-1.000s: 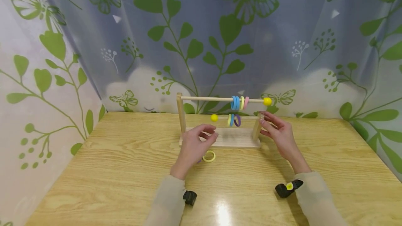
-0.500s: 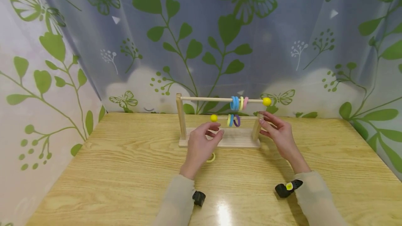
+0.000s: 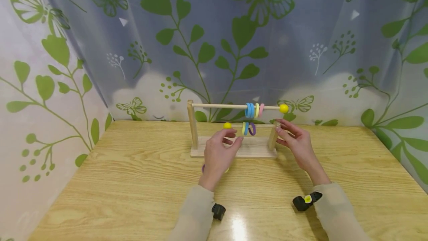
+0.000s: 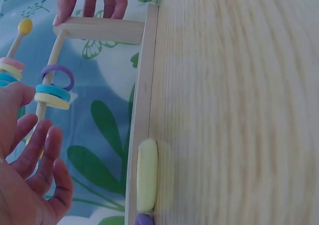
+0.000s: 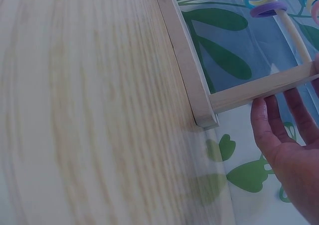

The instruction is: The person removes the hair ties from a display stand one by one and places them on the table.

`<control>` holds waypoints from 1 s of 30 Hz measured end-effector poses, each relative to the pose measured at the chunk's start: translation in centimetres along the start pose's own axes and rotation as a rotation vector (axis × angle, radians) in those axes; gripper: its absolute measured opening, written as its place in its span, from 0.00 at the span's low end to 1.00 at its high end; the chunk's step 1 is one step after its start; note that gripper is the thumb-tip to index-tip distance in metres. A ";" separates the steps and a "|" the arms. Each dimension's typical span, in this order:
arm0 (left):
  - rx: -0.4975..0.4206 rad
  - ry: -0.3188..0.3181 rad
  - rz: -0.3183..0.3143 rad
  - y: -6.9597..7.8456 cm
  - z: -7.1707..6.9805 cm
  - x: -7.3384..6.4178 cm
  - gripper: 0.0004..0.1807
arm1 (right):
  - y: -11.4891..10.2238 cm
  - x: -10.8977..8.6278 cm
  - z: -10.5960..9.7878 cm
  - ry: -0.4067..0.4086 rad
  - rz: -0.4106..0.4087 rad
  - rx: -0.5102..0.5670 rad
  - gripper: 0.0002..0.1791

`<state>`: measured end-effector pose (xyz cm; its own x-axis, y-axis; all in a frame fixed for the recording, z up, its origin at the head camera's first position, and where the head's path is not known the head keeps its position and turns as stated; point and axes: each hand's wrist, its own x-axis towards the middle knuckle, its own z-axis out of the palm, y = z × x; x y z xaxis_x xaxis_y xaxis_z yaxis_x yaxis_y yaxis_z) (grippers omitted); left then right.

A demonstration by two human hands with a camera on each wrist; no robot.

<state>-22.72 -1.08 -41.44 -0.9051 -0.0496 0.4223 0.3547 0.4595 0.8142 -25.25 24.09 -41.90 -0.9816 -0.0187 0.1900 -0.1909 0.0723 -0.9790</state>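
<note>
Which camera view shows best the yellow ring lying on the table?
The left wrist view: the yellow ring shows edge-on along its whole length, uncovered by any hand. The head view shows only a sliver, because the left hand hides the rest. The right wrist view does not show it.

In the head view, the left hand [image 3: 219,153] mostly hides a loose yellow ring [image 4: 147,175] and a purple ring [image 4: 144,219].

i can read no words, numbers or brand in any of my three views. the nearest thing to a label is the small yellow patch [image 3: 308,199] on the black device [image 3: 301,203] at my right wrist, and whatever is marked on it is too small and blurred for me to make out.
</note>
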 end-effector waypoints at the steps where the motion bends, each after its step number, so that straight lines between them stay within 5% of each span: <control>1: 0.004 0.004 -0.004 0.0 0.1 0.0 0.15 | 0.0 0.0 0.0 0.001 0.001 0.000 0.31; 30: 0.040 0.039 -0.048 0.2 2.0 0.6 0.12 | 0.1 -0.1 0.1 0.001 -0.013 -0.016 0.31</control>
<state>-23.61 0.75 -41.83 -0.9109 -0.1066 0.3985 0.3003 0.4910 0.8178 -25.21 24.05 -41.97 -0.9790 -0.0187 0.2031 -0.2040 0.0879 -0.9750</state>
